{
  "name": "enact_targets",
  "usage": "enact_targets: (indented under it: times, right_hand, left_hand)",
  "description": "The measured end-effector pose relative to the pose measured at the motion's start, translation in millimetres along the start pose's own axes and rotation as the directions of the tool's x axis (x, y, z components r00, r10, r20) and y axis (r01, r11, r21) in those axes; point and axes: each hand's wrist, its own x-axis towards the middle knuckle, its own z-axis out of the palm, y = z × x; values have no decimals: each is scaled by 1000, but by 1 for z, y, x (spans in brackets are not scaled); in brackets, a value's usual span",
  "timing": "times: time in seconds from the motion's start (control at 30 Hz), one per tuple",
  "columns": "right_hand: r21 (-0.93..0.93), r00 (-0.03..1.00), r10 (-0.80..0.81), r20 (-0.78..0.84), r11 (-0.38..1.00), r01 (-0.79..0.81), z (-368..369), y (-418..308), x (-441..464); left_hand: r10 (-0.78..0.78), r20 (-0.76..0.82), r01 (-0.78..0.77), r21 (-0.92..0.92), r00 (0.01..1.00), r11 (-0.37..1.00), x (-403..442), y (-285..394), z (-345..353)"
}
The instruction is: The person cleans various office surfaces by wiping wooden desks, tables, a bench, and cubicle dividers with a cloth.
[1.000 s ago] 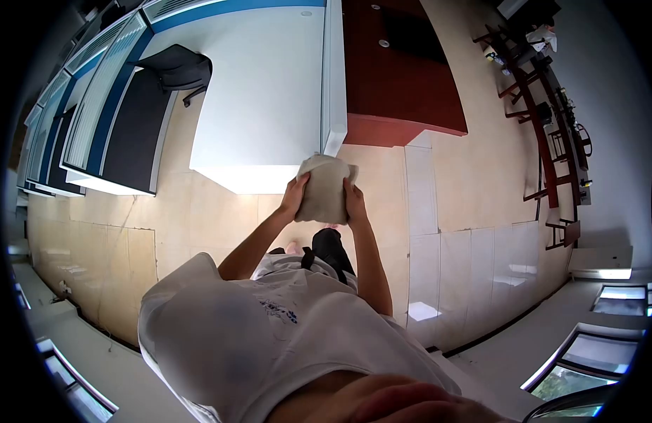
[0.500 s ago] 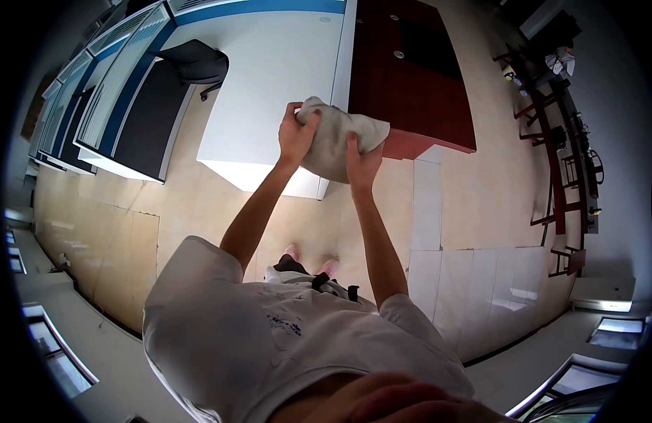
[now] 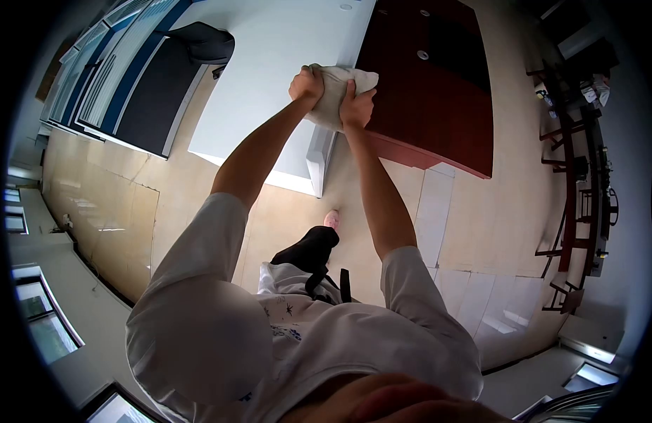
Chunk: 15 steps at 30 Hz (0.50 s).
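A soft grey-beige cloth [image 3: 331,104] is held out in front of me at arm's length, with folds along its top edge. My left hand [image 3: 307,85] is closed on its left side. My right hand [image 3: 357,107] grips the right side, thumb pointing up across the front. The cloth hangs above the meeting edge of the white desk [image 3: 266,92] and the dark red desk [image 3: 428,120]. Whether it touches either surface, I cannot tell.
A black office chair [image 3: 202,44] stands left of the white desk by partitioned cubicles. Along the right wall runs a long dark wooden table [image 3: 567,183] with stools. Pale tiled floor [image 3: 382,187] lies below, where one foot [image 3: 331,218] shows.
Both hands have moved forward, away from my body, with the cloth, which is now more bunched. One leg has stepped forward, and the desks appear nearer.
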Motion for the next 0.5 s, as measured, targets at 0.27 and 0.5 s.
enact_targets:
  times: [0.27, 0.5]
  right_hand:
    - [291, 999, -45, -17, 956, 48, 73, 7, 159]
    - [333, 994, -43, 104, 943, 6, 112, -7, 292]
  left_hand:
    - [-68, -17, 66, -57, 998, 996, 132, 65, 62]
    - [-63, -10, 62, -77, 998, 995, 245, 125, 105]
